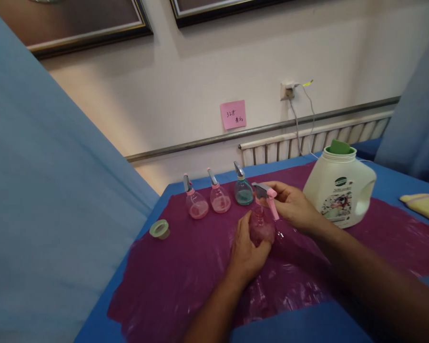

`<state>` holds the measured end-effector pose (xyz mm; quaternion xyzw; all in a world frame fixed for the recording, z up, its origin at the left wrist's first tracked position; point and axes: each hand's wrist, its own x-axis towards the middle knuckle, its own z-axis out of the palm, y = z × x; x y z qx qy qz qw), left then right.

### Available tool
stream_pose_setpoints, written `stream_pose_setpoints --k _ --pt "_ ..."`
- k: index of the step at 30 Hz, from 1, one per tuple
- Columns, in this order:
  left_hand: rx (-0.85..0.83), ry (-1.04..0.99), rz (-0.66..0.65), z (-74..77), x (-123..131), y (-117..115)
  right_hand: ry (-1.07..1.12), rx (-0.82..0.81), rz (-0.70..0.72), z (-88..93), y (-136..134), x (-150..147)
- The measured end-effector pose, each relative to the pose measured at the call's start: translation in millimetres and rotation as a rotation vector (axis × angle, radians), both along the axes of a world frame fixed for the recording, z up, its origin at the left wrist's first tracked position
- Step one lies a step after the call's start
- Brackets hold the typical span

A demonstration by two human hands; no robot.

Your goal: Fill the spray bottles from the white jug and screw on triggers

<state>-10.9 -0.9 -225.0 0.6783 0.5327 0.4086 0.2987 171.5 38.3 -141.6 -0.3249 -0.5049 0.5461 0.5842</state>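
Observation:
My left hand (248,250) is wrapped round a small clear pink bottle (260,227) that stands on the purple plastic sheet (186,267). Just above the bottle's neck, my right hand (289,202) grips a pink and grey spray head (268,193). Its lower end is at the bottle's mouth; whether it is seated there I cannot tell. Behind and to the left stand two pink spray bottles (220,200) and a teal spray bottle (243,193), each with some liquid in it.
A large cream jug (338,186) with a green piece in its mouth stands to the right. A pale green cap (159,229) lies at the left. A yellow cloth (423,206) is at the right edge. A blue curtain (50,190) hangs at the left; a radiator (289,143) runs behind.

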Motion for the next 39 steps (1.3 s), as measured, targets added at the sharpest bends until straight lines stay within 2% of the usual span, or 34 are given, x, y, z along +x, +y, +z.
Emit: stream_pose_setpoints --k 3,6,16,19,23,27,30,33,39 --pt "0.012 0.0 -0.004 2.4 1.2 -1.0 0.017 -0.087 0.055 -21.7 2.0 -0.6" --pt "0.01 -0.008 -0.014 3.1 1.7 -1.4 0.04 -0.137 0.115 -35.8 -0.8 -3.1" --pt "0.006 -0.011 -0.012 2.6 1.9 -1.2 0.03 -0.079 0.183 -51.8 0.2 -0.7" --pt "0.003 -0.017 -0.019 4.3 1.9 -2.1 -0.018 -0.027 0.136 -59.5 1.9 -0.7" --pt "0.009 -0.01 -0.012 4.5 1.4 -1.8 -0.086 0.078 -0.029 -68.2 4.9 -6.0" --pt "0.06 -0.001 -0.049 4.1 1.1 0.6 -0.086 0.122 -0.148 -68.1 4.8 -17.0" --pt "0.059 -0.023 -0.082 4.4 1.1 2.4 -0.061 0.1 -0.168 -65.1 2.3 -26.4" --pt "0.052 -0.03 -0.048 4.1 1.1 2.6 -0.062 0.092 -0.185 -62.6 0.3 -33.1" --pt "0.01 -0.072 -0.039 1.0 1.3 -0.2 -0.164 0.097 -0.197 -56.3 -0.8 -33.7"
